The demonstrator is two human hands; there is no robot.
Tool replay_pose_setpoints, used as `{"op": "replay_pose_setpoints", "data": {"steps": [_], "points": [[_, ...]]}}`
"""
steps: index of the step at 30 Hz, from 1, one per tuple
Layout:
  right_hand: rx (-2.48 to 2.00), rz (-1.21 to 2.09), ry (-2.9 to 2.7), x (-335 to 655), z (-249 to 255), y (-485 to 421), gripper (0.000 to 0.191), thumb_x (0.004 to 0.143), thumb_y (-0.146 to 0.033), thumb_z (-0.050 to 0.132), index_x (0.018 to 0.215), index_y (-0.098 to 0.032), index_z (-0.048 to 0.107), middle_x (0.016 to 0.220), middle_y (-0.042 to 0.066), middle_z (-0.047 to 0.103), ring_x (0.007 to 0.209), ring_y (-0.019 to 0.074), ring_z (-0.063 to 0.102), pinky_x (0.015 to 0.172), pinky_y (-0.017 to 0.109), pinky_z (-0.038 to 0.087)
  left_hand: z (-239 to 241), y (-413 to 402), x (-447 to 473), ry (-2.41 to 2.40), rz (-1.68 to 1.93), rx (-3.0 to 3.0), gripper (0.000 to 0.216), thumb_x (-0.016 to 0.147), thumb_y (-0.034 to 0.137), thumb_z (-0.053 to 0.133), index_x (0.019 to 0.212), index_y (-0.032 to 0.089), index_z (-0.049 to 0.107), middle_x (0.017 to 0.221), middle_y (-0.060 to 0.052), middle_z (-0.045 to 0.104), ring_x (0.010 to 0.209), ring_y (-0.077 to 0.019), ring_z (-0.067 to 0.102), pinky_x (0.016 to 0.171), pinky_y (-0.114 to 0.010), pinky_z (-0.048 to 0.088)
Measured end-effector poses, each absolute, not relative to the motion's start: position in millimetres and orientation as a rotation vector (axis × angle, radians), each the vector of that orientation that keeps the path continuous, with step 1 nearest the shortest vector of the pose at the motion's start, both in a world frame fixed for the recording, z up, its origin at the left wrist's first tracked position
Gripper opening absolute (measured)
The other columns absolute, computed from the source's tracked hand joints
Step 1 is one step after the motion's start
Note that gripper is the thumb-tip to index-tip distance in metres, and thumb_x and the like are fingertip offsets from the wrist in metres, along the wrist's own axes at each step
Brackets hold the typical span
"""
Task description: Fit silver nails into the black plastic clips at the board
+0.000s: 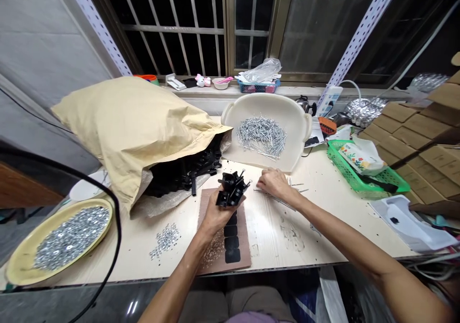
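My left hand (214, 215) is wrapped round a bundle of black plastic parts (233, 189), held up over a brown board. Thin metal pins with looped ends stick out of the bundle's top right. To the right, my right hand (273, 183) is low at the tabletop with its fingers pinched on a long metal pin (259, 190); the fingertips are partly hidden. More loose pins (285, 203) lie under and beside that hand. On the brown board (241, 236) is a column of black rounded squares (232, 242), its upper end covered by my left hand.
A big paper sack (143, 121) spills black parts (194, 169) at left. Behind, a white basin (230, 155) holds many metal pins. A yellow dish (17, 270) of washers, a small washer pile (167, 239), a green basket (359, 186) and stacked cartons (431, 155) stand around.
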State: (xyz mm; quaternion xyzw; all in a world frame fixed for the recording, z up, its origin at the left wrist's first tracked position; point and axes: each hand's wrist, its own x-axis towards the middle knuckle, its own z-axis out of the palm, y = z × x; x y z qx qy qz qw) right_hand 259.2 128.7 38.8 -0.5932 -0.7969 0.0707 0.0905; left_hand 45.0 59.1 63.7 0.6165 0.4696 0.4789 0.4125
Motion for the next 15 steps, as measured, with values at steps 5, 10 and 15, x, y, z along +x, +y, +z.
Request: {"op": "replay_pose_setpoints", "data": {"steps": [5,10,15], "points": [[-1.634,0.176,-2.428,242,15,114,0.018,0.078,-0.007,0.057,0.064,-0.015,0.063,0.081,0.010,0.067,0.090,0.0210,0.056,0.083,0.035,0.039,58,65,44,1.147,1.149,1.448,0.028,0.068,0.030,0.073,0.089,0.015,0.064,0.084,-0.005,0.070,0.077,-0.0190,0.064,0.074,-0.032,0.051],[-1.451,0.218,-2.125,257,48,110,0.019,0.093,-0.022,0.043,0.101,-0.015,0.058,0.094,0.008,0.065,0.086,0.0172,0.059,0.077,0.034,0.047,59,66,47,1.067,1.119,1.336,0.035,0.068,0.031,0.074,0.098,0.015,0.066,0.097,-0.008,0.071,0.091,-0.0230,0.065,0.085,-0.037,0.050],[-0.988,0.532,-1.429,250,115,96,0.034,0.087,-0.035,0.056,0.117,-0.025,0.044,0.088,0.001,0.065,0.083,0.0159,0.065,0.080,0.036,0.054,53,71,55,1.061,1.045,1.456,0.032,0.068,0.031,0.072,0.094,0.013,0.066,0.093,-0.008,0.071,0.087,-0.0225,0.064,0.083,-0.036,0.049]]}}
